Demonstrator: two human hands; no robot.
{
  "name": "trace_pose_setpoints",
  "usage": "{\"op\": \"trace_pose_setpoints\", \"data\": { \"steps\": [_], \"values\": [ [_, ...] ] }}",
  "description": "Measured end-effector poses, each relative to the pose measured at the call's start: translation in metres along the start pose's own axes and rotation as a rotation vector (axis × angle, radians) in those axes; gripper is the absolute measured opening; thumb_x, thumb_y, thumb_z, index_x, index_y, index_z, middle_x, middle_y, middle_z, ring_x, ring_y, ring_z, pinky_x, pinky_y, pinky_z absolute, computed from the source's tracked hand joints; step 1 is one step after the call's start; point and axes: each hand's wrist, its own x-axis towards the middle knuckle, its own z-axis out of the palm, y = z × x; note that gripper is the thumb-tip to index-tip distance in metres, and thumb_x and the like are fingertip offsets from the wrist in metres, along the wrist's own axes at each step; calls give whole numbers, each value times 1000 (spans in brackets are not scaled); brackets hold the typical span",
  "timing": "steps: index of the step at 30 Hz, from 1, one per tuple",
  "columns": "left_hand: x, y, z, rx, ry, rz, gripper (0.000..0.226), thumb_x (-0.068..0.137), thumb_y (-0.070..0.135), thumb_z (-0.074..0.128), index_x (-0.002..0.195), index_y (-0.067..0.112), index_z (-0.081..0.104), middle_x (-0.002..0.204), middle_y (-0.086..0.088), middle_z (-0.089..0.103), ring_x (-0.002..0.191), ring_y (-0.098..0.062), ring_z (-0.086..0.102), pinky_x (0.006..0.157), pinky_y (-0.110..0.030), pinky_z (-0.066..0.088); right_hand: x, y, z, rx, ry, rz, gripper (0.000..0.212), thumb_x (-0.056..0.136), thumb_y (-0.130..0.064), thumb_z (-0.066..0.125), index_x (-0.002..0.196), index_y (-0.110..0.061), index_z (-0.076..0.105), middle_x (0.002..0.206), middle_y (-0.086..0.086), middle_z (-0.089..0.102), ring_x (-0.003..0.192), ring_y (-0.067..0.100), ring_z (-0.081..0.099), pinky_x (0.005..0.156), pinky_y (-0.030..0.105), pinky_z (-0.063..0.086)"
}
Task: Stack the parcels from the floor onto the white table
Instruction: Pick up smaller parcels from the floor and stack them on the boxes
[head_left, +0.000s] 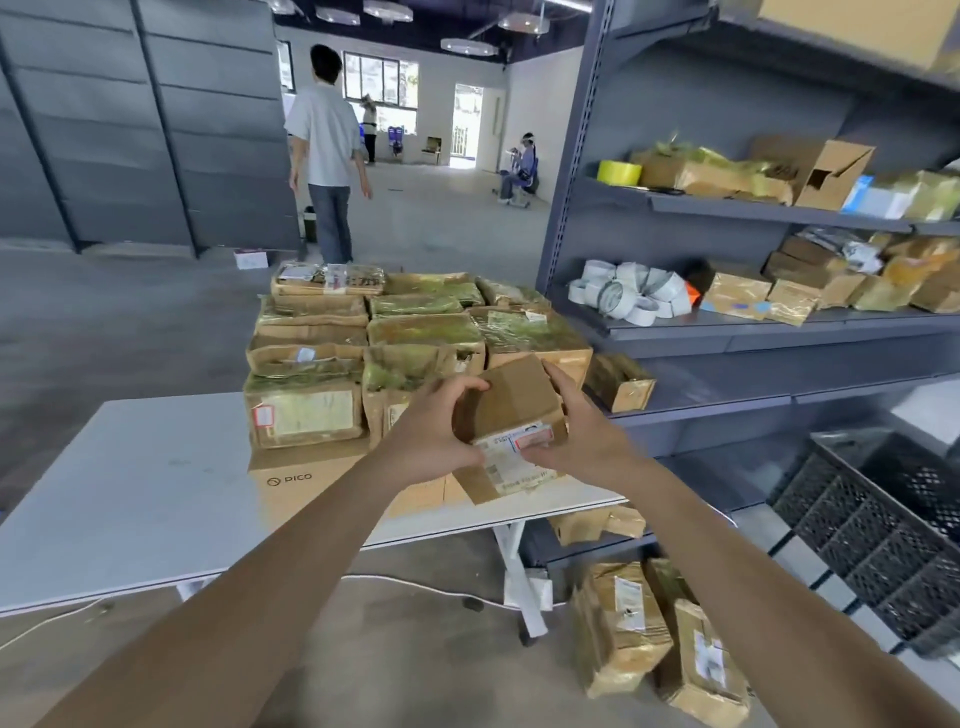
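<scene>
Both my hands hold a small brown cardboard parcel (511, 402) with a white label on its near face, just above the right end of the white table (135, 488). My left hand (434, 434) grips its left side and my right hand (582, 436) grips its right side. Behind it stands a stack of taped parcels (410, 332), resting partly on a flat PICO box (296, 480). On the floor to the right of the table leg lie two more parcels, one (621, 623) upright and another (706, 665) beside it.
A grey shelving unit (727, 332) stands at the right with tape rolls, boxes and a small parcel (621, 382). A black plastic crate (883, 525) sits low at right. A person (327, 150) stands beyond the table; a cable runs across the floor.
</scene>
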Motion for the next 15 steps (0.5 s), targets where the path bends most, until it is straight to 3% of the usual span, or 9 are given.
{"op": "trace_pose_setpoints", "data": {
  "steps": [2,5,9,13,15],
  "values": [
    [29,-2,7,32,-38,45,75,68,22,78,129,42,39,135,5,34,120,-17,40,85,-29,39,15,8,-17,30,-15,20,109,70,-29,85,144,-59,11,133,-15,54,111,4,59,83,30,57],
    [73,-2,13,103,-63,116,75,70,23,78,131,41,39,139,6,33,122,-15,36,87,-28,35,40,18,-41,-16,-42,53,115,68,-28,86,141,-64,6,132,-28,45,109,-5,57,83,21,55],
    [122,-8,18,161,-78,159,81,72,25,78,138,40,34,147,9,24,131,-15,32,92,-26,28,79,36,-57,-80,-39,131,111,65,-30,89,143,-57,15,140,-15,42,118,3,52,95,30,52],
    [150,-28,16,119,-58,7,95,74,28,78,147,37,18,153,3,20,130,-25,40,95,-33,44,111,67,-60,-16,-10,188,109,67,-24,89,150,-40,20,143,-7,44,122,12,52,102,38,48],
    [158,-41,14,146,-65,-76,93,76,27,77,148,29,18,151,-3,27,128,-24,41,91,-33,44,123,84,-61,20,-19,209,108,70,-20,88,151,-36,19,146,-6,41,123,14,52,102,40,48]
  ]
}}
